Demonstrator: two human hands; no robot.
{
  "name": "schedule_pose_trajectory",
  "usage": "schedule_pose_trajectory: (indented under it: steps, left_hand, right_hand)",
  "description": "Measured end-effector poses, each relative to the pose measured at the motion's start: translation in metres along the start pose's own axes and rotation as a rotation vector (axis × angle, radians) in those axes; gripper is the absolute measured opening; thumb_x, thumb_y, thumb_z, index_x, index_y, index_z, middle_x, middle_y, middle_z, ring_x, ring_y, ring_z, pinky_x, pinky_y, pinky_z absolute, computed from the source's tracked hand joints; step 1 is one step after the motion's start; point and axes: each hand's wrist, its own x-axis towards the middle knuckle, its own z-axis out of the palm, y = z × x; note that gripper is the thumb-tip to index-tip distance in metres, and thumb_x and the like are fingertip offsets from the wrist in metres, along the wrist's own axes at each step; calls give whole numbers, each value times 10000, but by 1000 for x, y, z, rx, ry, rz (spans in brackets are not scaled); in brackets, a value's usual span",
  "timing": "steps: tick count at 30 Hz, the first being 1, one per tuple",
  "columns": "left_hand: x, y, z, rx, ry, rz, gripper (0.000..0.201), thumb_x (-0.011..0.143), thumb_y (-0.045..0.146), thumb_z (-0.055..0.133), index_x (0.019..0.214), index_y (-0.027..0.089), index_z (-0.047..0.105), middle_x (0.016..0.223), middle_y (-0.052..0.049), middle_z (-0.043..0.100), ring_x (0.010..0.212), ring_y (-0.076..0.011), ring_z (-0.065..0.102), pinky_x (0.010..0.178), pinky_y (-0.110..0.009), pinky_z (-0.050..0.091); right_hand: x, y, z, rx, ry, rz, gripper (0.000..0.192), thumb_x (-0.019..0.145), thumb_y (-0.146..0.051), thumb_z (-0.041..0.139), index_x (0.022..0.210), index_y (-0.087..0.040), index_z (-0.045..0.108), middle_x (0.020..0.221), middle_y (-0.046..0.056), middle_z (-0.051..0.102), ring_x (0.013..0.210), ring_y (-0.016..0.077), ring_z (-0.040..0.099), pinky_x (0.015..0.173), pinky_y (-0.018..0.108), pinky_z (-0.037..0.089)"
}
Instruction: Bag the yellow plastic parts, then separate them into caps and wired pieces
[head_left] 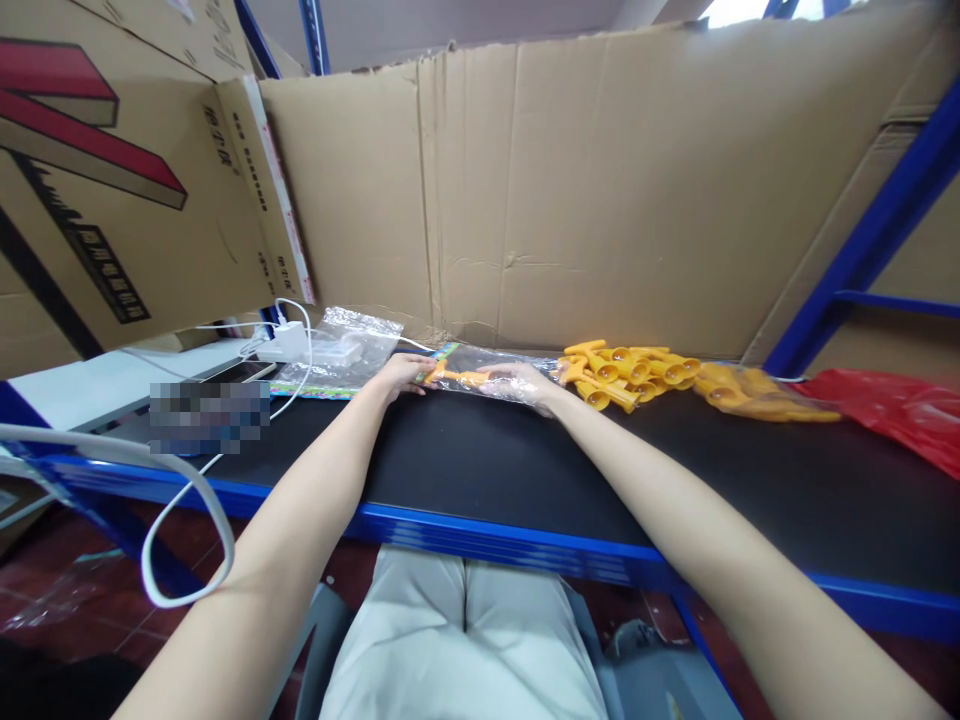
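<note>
Left hand [401,376]: on the worktop [480,460], fingers closed in a grip on the left end of an orange toy [459,378].
Right hand [525,384]: just right of the toy, fingers pressed down on the clear bag [495,372] that wraps it; whether the grip pinches bag alone or toy as well, I cannot tell.
Toy: small, orange, lying flat between the two hands, partly inside the bag, near the back of the worktop.
Bag: clear plastic with a coloured strip at its left end, lying under and around the toy.
Orange pile [630,372]: loose heap of the same orange pieces, just right of the toy and touching the right hand's far side.
Bagged pieces [757,395]: more orange pieces in clear plastic, right of the pile.
Red bag [892,405]: crumpled, well right of the toy, at the worktop's edge.
Clear bags [352,345]: a flat stack left of the toy, beside the left hand.
Charger [283,342]: white, left of the toy, behind the stack, its cable [187,500] looping off the front of the worktop.
Cardboard [585,190]: a tall sheet standing upright behind the toy as a back wall.
Box [112,170]: printed carton, up and left of the toy.
</note>
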Motion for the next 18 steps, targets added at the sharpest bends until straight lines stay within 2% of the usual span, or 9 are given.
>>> schedule_pose_trajectory:
  steps: [4,6,9,12,14,16,18]
  left_hand:
    - [7,-7,-5,51,-79,-8,460,698,325,720,1104,145,598,885,-72,687,595,-118,656,448,-167,455]
    - [11,-10,-6,92,-96,-1,502,694,345,721,1136,156,580,901,-75,689,590,-121,655,452,-174,453]
    - [15,-13,-4,300,-22,45,574,718,372,685,1223,151,524,899,-94,690,656,-173,668,516,-228,485]
    - [16,-12,5,664,181,231,520,729,363,655,1190,138,565,1024,-118,658,915,-252,639,761,-318,506]
    - [15,-10,14,825,285,410,427,765,348,605,1145,154,602,1166,-116,591,1097,-269,546,931,-349,433]
    - [14,-8,24,879,311,543,373,825,320,515,1150,155,594,1243,-112,535,1181,-246,477,1010,-345,367]
    - [13,-7,32,901,244,609,364,864,293,440,1160,134,582,1249,-114,532,1186,-219,474,1027,-323,350]
  right_hand:
    - [-4,-4,-5,44,-139,34,599,707,-358,671,1250,-140,546,1204,105,587,1094,198,543,993,324,354]
    - [-5,-5,-9,52,-216,25,588,702,-399,671,1228,-157,569,1240,93,566,1143,206,511,1019,324,324]
    - [-4,-5,-13,-1,-232,8,534,690,-437,671,1157,-181,628,1258,75,552,1171,217,488,1033,323,306]
    - [-2,-2,-13,-71,-177,14,473,686,-415,678,1097,-180,665,1191,74,602,1132,217,518,1025,332,316]
    - [0,1,-11,-75,-156,13,431,678,-385,685,1052,-170,685,1110,70,647,1084,212,546,1012,337,330]
    - [1,3,-6,-36,-147,10,401,666,-354,690,1020,-166,693,1045,60,671,1029,200,571,987,335,353]
    - [2,5,-1,13,-139,6,371,655,-318,689,993,-164,693,989,49,682,967,183,590,950,327,382]
